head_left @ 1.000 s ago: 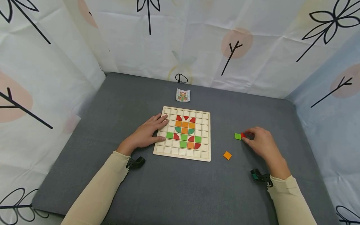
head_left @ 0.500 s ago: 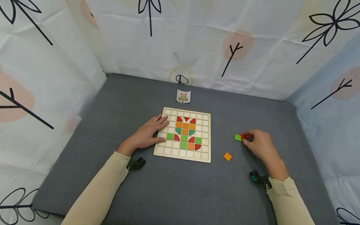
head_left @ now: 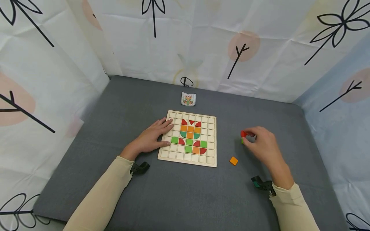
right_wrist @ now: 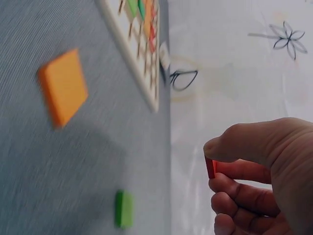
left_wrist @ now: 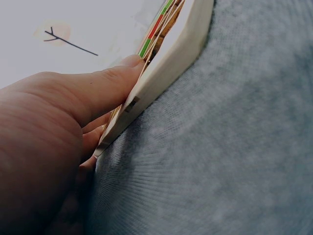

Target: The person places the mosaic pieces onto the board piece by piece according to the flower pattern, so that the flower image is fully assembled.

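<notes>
My left hand point(head_left: 150, 136) lies with extended fingers over the left edge of a wooden grid board point(head_left: 208, 158). In the left wrist view the thumb point(left_wrist: 105, 88) rests along the board's rim point(left_wrist: 161, 81). Red, orange and green tiles fill a pattern in the board's middle cells. To the right, my right hand point(head_left: 263, 146) pinches a small red tile point(head_left: 243, 133) between thumb and index finger. The right wrist view shows that red tile point(right_wrist: 210, 167) edge-on, lifted off the table. A green tile point(right_wrist: 124, 209) lies near it, mostly hidden by the hand in the head view.
An orange tile point(head_left: 233, 160) lies on the grey table point(head_left: 188, 195) between the board and my right hand. Behind the board sits a small card point(head_left: 188, 99) printed with a coloured grid pattern. White printed cloth point(head_left: 202, 48) hangs around the table's far sides.
My right hand has picked the red tile up from beside the green tile and moved it left, over the green one. The left hand has stayed on the board.
</notes>
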Tool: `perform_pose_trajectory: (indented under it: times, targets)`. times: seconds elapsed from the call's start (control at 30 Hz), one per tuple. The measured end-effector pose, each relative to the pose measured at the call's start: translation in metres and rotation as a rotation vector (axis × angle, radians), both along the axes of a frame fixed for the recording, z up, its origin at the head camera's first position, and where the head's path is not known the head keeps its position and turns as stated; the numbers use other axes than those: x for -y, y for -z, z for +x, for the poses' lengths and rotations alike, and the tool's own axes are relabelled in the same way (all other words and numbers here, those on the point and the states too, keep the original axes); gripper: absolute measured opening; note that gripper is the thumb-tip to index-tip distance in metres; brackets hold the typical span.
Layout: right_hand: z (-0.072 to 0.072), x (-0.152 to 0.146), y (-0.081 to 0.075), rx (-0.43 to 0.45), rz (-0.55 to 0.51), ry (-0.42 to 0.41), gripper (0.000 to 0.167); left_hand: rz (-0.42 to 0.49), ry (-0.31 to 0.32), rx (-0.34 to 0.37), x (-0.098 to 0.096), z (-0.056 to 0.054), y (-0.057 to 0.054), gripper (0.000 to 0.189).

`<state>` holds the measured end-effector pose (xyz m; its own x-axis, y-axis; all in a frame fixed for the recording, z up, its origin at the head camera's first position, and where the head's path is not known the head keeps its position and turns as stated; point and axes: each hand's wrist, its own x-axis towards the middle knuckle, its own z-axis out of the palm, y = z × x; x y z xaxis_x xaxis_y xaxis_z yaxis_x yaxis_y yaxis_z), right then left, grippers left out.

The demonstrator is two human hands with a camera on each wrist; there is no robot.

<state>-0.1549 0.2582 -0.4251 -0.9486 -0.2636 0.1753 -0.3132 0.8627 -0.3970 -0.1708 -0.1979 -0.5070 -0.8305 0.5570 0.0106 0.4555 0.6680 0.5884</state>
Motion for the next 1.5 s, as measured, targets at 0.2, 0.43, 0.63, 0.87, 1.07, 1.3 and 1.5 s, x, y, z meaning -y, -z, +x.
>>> perform_pose_trajectory:
  times: [0.2, 0.43, 0.63, 0.87, 1.07, 1.3, 1.5]
  targets:
    - [0.002, 0.018, -0.008, -0.040, -0.021, -0.053, 0.027, -0.007, 0.000, 0.004, 0.000, 0.000, 0.000, 0.085]
    - [0.003, 0.040, -0.007, -0.050, -0.051, -0.107, 0.028, -0.001, 0.002, -0.001, 0.000, 0.000, -0.001, 0.084]
    - [0.006, 0.061, -0.003, -0.063, -0.059, -0.172, 0.028, -0.002, 0.000, -0.002, 0.002, 0.000, 0.000, 0.085]
    - [0.010, 0.088, 0.001, -0.093, -0.092, -0.272, 0.027, 0.002, 0.006, -0.004, 0.001, 0.000, 0.000, 0.085]
    - [0.013, 0.105, 0.004, -0.089, -0.102, -0.317, 0.026, 0.000, 0.010, -0.002, 0.001, 0.000, 0.000, 0.084]
    - [0.016, 0.127, 0.009, -0.082, -0.117, -0.370, 0.024, 0.002, 0.009, 0.009, 0.002, -0.001, 0.000, 0.083]
    - [0.016, 0.150, 0.018, -0.101, -0.110, -0.444, 0.023, 0.000, 0.012, 0.015, 0.004, -0.002, 0.003, 0.083]
